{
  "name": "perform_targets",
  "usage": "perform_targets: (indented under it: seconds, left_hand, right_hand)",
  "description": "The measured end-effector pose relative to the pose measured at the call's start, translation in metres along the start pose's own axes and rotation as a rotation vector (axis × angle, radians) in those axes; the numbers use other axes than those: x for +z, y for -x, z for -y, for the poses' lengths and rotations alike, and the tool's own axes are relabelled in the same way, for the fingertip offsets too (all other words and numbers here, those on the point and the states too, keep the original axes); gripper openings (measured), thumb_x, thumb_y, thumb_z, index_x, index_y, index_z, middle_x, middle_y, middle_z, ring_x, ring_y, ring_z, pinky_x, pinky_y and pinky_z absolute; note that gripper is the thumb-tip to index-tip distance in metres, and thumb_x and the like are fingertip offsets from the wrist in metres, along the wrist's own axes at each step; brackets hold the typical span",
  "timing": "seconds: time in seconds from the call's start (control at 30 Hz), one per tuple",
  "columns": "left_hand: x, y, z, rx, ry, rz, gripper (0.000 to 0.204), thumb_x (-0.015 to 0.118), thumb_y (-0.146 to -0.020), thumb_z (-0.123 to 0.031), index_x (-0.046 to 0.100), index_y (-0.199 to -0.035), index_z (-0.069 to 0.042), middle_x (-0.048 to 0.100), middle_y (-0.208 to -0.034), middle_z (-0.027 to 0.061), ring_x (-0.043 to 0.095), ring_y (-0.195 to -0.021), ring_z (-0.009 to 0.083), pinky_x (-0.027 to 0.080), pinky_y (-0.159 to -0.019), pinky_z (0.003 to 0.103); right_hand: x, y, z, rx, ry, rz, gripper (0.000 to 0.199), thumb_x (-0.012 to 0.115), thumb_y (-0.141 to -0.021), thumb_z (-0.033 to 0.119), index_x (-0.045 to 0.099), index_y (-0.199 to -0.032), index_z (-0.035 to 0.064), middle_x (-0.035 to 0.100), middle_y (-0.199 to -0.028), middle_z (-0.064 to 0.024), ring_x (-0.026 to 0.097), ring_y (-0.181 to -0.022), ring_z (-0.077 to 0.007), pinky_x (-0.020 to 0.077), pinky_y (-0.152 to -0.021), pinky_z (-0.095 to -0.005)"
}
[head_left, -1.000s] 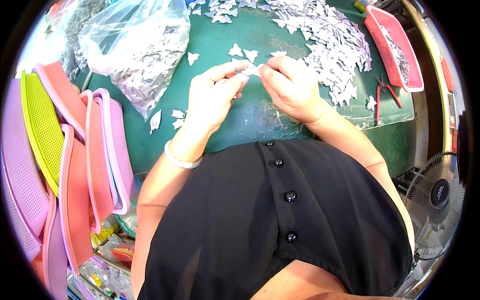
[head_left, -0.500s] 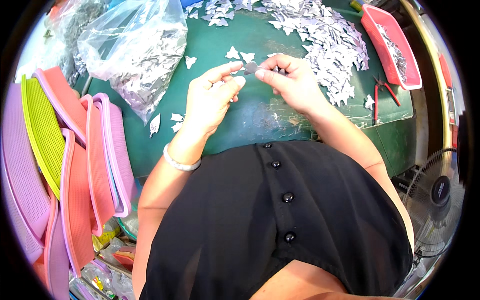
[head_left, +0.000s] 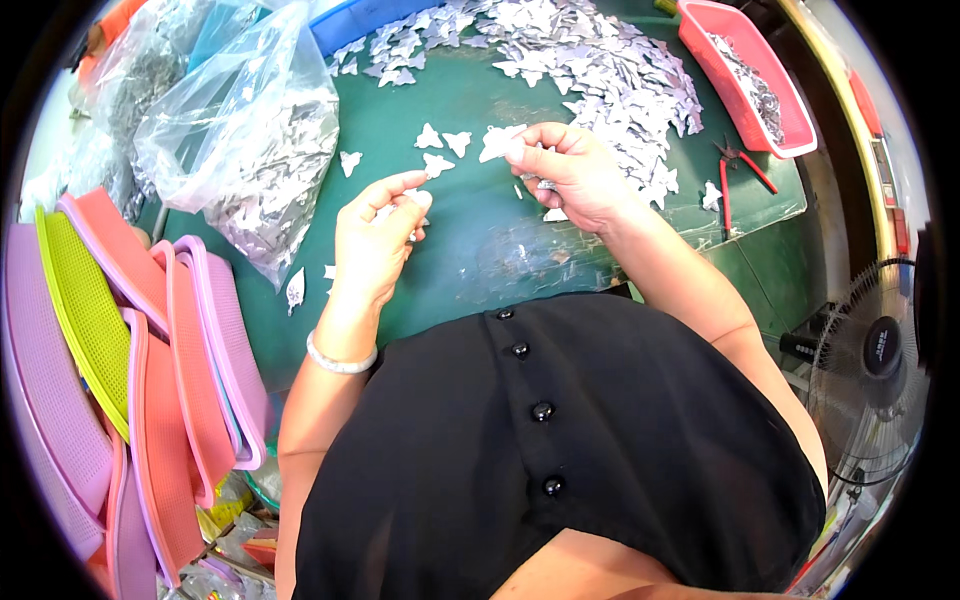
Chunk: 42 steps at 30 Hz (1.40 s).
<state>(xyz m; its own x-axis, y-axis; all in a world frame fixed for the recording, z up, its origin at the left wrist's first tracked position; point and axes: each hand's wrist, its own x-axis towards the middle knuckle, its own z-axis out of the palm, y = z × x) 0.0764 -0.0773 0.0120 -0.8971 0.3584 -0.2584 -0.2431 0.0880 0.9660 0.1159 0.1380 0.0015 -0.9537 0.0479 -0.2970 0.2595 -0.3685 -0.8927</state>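
Observation:
My right hand [head_left: 570, 170] pinches a flat, silvery butterfly-shaped piece [head_left: 495, 143] between thumb and forefinger, with more pale bits showing under its curled fingers. Opposite it, my left hand [head_left: 375, 235] is half closed, thumb near forefinger. Small silvery pieces peek out between those fingers, mostly hidden by them. Just beyond the left fingertips lie several loose butterfly-shaped pieces, one of them a small piece [head_left: 436, 165] close to the forefinger. A big pile of such pieces [head_left: 625, 100] spreads over the green table [head_left: 470, 250] beyond my right hand.
At left, a clear plastic bag [head_left: 265, 190] bulges with silvery pieces beside stacked pink, purple and green baskets [head_left: 225, 340]. A pink basket [head_left: 700, 45] of metal bits and red-handled pliers [head_left: 728, 190] sit at right. A fan [head_left: 880, 350] stands past the table's right edge.
My hands have moved apart. The grey piece between them is no longer seen there; a pale piece now shows in my right fingertips. Another loose piece lies near my left forefinger. The whole view has shifted slightly.

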Motion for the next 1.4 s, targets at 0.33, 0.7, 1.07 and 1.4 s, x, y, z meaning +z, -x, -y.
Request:
perform_targets:
  seconds: [0.33, 0.7, 1.07, 1.4]
  left_hand:
    - [-0.014, 0.001, 0.007, -0.020, 0.015, -0.087, 0.023, 0.057, -0.081, -0.004, 0.058, -0.103, 0.002, 0.055, -0.070, 0.0016, 0.047, -0.052, 0.0038, 0.031, -0.039, 0.015]
    - [-0.020, -0.002, 0.006, -0.052, 0.073, -0.062, 0.023, 0.055, -0.085, -0.013, 0.056, -0.104, 0.000, 0.049, -0.065, -0.0006, 0.046, -0.054, 0.0066, 0.031, -0.041, 0.018]
    - [0.011, 0.000, 0.008, -0.450, 0.980, 0.216, 0.049, 0.041, -0.089, -0.046, 0.048, -0.112, -0.003, 0.053, -0.108, 0.0117, 0.053, -0.099, 0.0233, 0.045, -0.084, 0.037]
    - [-0.011, -0.006, 0.027, -0.352, 1.131, 0.242, 0.025, 0.044, -0.089, -0.029, 0.051, -0.102, -0.008, 0.055, -0.098, 0.0081, 0.055, -0.088, 0.0210, 0.049, -0.070, 0.033]
  right_hand:
    - [-0.090, -0.021, 0.076, -0.299, -0.265, -0.437, 0.008, 0.061, -0.080, 0.013, 0.054, -0.083, 0.0088, 0.053, -0.070, -0.0018, 0.046, -0.051, -0.0077, 0.0311, -0.038, -0.0162]
    - [-0.110, -0.046, 0.073, -0.211, -0.283, -0.227, 0.018, 0.056, -0.084, 0.013, 0.054, -0.099, 0.0017, 0.054, -0.080, -0.0053, 0.044, -0.057, -0.0084, 0.0312, -0.041, -0.0183]
    - [0.075, -0.028, -0.017, -0.495, 0.305, 0.197, 0.009, 0.057, -0.081, 0.008, 0.058, -0.088, 0.0028, 0.059, -0.082, -0.0052, 0.055, -0.060, -0.0142, 0.0444, -0.053, -0.0248]
    - [0.072, -0.023, -0.005, -0.997, 0.774, 0.351, 0.013, 0.060, -0.073, 0.006, 0.060, -0.085, 0.0049, 0.058, -0.085, -0.0084, 0.054, -0.089, -0.0267, 0.0436, -0.076, -0.0368]
